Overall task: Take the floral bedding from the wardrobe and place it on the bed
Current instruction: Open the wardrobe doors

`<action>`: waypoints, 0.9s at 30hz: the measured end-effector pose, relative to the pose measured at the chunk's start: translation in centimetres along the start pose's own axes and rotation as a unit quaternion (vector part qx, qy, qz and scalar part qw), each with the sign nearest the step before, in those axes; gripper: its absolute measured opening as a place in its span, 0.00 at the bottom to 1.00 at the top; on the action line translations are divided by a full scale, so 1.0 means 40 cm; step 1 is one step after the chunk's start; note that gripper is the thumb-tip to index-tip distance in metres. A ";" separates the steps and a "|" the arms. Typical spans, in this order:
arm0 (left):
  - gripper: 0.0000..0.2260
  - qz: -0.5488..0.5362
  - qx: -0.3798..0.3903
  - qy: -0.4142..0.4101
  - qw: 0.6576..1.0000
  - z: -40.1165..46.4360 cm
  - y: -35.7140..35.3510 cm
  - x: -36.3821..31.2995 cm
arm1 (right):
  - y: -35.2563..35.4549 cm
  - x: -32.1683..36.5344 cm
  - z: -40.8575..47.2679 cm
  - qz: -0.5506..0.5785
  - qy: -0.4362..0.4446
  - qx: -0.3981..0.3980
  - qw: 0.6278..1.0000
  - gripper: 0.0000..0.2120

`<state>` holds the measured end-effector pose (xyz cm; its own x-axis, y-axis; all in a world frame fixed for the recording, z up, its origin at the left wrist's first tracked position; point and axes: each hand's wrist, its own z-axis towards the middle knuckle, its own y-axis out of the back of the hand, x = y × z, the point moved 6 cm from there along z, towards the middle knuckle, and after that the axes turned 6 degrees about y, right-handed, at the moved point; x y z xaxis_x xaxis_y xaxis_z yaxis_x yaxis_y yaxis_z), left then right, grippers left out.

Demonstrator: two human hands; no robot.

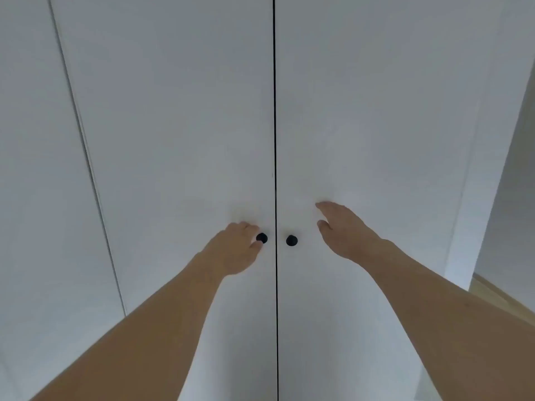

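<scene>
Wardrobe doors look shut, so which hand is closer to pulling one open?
Left. The left hand already has its fingers curled on the left knob. The right hand is open, up and aside from the right knob, not touching it.

Two bare forearms in view, entering from the lower corners. No sleeves visible anywhere along either arm. Left hand and right hand: no gloves, rings, watch or wristband on what shows. Fingernails short and unpainted where they can be seen. No markings on either wrist.
</scene>
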<state>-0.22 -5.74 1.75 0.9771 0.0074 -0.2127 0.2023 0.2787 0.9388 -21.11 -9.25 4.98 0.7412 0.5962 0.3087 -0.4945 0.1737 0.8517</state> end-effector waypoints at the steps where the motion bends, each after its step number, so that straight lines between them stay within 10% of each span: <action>1: 0.20 -0.009 0.021 0.003 1.000 0.001 -0.017 -0.005 | 0.003 -0.003 0.010 0.040 -0.010 -0.024 0.999 0.22; 12: 0.18 -0.147 -0.011 0.117 0.982 0.014 -0.049 -0.013 | -0.027 0.062 0.121 0.291 0.022 -0.079 0.953 0.16; 16: 0.08 -0.143 -0.088 0.143 0.975 -0.028 -0.054 -0.023 | -0.022 0.086 0.143 0.403 -0.016 -0.066 0.913 0.19; 27: 0.20 -0.077 -0.312 0.226 0.919 -0.308 -0.047 -0.031 | -0.015 0.259 0.030 0.433 0.124 -0.035 0.892 0.07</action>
<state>-2.65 5.54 -3.09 0.7836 0.2812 -0.5540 0.1208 0.8057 0.5799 -12.59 -4.12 8.18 -0.0519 0.6844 0.7273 -0.8662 -0.3932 0.3083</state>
